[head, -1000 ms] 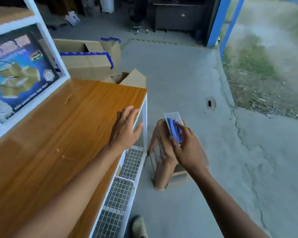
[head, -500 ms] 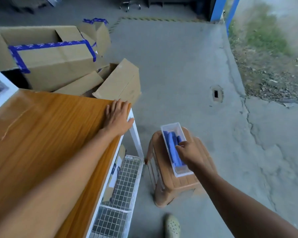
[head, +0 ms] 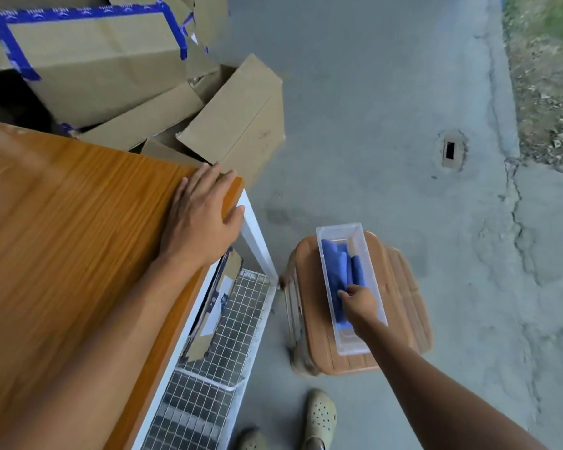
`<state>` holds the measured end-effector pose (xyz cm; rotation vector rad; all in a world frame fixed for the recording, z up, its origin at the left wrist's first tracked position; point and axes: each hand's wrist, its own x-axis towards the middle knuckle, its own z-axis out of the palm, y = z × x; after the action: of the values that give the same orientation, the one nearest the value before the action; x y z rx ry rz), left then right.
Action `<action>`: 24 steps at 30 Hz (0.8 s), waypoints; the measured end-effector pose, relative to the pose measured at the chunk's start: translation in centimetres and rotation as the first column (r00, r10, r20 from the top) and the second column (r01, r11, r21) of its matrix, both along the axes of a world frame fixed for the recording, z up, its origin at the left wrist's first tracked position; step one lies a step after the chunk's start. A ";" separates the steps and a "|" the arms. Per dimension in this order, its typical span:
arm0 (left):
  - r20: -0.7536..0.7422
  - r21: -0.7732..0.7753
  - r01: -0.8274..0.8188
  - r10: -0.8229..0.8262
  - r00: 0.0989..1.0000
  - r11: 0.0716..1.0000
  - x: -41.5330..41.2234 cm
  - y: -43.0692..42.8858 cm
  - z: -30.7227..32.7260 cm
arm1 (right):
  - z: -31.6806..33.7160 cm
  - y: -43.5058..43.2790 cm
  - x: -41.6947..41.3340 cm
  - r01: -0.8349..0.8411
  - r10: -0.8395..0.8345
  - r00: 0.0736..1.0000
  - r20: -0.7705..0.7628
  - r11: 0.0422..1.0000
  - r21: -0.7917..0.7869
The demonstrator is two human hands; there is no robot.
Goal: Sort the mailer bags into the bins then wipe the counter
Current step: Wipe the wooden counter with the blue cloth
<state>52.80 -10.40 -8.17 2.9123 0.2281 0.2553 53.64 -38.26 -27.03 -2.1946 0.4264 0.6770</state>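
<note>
right hand (head: pixel 358 298) down in the clear bin (head: pixel 372 289), fingers pinched on the blue cloth (head: pixel 337 271) (folded, lying lengthwise in the bin). bin sits on the brown stool (head: pixel 400 293) beside the counter (head: pixel 62 222). left hand (head: pixel 202 219) flat and open on the counter corner, holding nothing. looks like the wipe step: lift cloth straight up so the light bin doesn't tip or drag. no mailer bags visible.

cardboard boxes (head: pixel 137 76), brown stool (head: pixel 400 306), beige clogs (head: pixel 320 417)

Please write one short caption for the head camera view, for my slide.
Right hand reaches into clear bin of blue cloths on stool; left hand rests on counter.
</note>
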 end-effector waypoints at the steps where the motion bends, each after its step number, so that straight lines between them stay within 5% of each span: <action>1: 0.002 -0.004 0.001 0.000 1.000 1.000 0.0 0.0 0.0 | 0.4 -0.3 -0.1 0.026 -0.026 1.000 -0.014 0.999 0.027; 6: 0.017 -0.082 -0.014 0.015 1.000 0.997 -0.1 -0.1 0.2 | 6.6 -1.7 0.3 0.109 -0.116 0.991 0.063 0.988 0.106; 10: 0.023 -0.202 -0.041 0.047 0.999 0.978 -0.7 -0.5 1.2 | 15.6 -0.8 -0.1 -0.050 -0.020 0.958 0.286 0.971 0.234; 15: -0.049 -0.286 -0.098 0.088 0.995 0.953 -5.2 2.0 1.8 | 23.7 6.7 -0.8 -0.110 -0.111 0.883 0.456 0.896 0.430; 19: -0.042 -0.277 -0.200 0.196 0.980 0.940 -11.1 7.7 2.2 | 27.3 13.9 -1.8 -0.355 0.135 0.746 0.652 0.909 0.219; 22: -0.020 -0.260 -0.276 0.280 0.960 0.925 -14.9 12.9 2.4 | 26.9 18.2 -2.5 -0.614 0.487 0.631 0.604 0.789 0.006; 24: -0.030 -0.254 -0.323 0.326 0.945 0.912 -16.5 16.3 2.4 | 26.1 19.9 -2.6 -0.631 0.546 0.506 0.668 0.762 -0.145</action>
<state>36.29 5.90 -5.76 2.6028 0.6933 0.2730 51.04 -18.34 -0.96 -2.2660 -0.7894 0.1552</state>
